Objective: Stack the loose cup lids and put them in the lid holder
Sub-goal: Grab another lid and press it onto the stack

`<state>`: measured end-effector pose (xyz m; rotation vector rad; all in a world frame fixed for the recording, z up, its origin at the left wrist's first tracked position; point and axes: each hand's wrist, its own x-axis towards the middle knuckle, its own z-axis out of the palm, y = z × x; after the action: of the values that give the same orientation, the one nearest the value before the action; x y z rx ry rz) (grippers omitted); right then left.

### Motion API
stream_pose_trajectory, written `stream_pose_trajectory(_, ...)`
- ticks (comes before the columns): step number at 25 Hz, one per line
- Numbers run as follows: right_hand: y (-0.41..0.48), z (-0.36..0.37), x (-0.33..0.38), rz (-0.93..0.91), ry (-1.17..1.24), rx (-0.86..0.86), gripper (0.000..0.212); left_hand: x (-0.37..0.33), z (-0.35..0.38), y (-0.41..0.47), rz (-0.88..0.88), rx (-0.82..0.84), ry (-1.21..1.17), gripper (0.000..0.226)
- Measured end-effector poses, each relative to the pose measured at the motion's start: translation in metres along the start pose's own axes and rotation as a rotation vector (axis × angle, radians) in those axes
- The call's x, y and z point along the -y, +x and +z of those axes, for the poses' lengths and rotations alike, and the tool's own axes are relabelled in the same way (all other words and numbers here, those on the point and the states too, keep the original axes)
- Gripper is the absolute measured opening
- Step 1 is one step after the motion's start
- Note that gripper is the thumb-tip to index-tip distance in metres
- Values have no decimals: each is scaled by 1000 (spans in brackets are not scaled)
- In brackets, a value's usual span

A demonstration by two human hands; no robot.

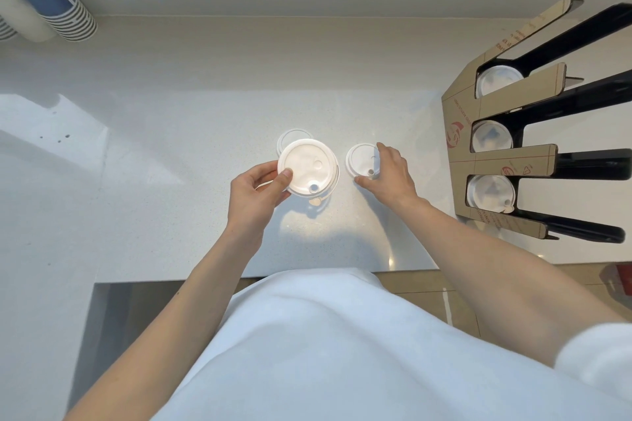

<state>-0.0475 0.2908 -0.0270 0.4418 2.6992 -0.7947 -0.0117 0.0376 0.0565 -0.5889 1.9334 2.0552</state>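
Observation:
My left hand (257,189) grips a stack of white cup lids (307,166) by its left edge, thumb on top, held just above the white counter (171,154). Behind the stack, another white lid (290,138) lies flat on the counter, mostly hidden. To the right lies a single white lid (360,159); my right hand (390,173) curls over its right side, fingers touching its rim. The lid holder (506,161), cardboard front with black channels, stands at the right and has lids in three slots.
Stacks of paper cups (48,3), blue and white, lie on their sides at the back left. The counter's front edge runs just in front of my body. A wall closes off the back of the counter.

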Motion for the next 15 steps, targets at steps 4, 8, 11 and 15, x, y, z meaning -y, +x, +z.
stream_pose_trajectory(4,-1,3,-7,-27,-67,-30,66,-1,-4,0,-2,-26,-15,34)
stream_pose_trajectory(8,-6,2,-8,-31,-47,-75,63,-2,-5,1,0,-37,-28,35)
stream_pose_trajectory(11,-16,3,-3,-30,76,-123,65,0,-5,0,-7,-32,-29,35)
stream_pose_trajectory(15,-36,-1,2,-95,252,-205,67,3,-5,3,-12,-38,-27,36)
